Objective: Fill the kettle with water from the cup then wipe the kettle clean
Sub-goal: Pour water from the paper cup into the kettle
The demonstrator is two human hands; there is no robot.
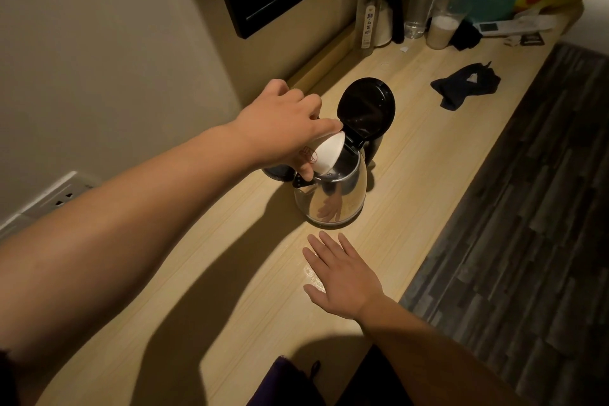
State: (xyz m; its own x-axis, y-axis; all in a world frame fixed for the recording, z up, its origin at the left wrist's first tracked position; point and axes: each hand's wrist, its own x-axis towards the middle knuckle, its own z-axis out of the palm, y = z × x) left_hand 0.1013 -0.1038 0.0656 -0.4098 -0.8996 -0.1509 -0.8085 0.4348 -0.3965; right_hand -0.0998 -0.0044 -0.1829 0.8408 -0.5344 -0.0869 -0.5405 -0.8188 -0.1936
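Pour step: left hand [280, 128] grips tipped cup [324, 155] over open kettle [333, 194]; right hand [342, 273] flat, fingers spread, on counter [428, 175]. Next: fetch dark cloth [464, 86], wipe.

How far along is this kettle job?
Done: the kettle lid stands open. In hand: the left hand tips the white cup over the kettle's mouth; the right hand rests flat on the counter. Left: wiping; the dark cloth lies untouched.
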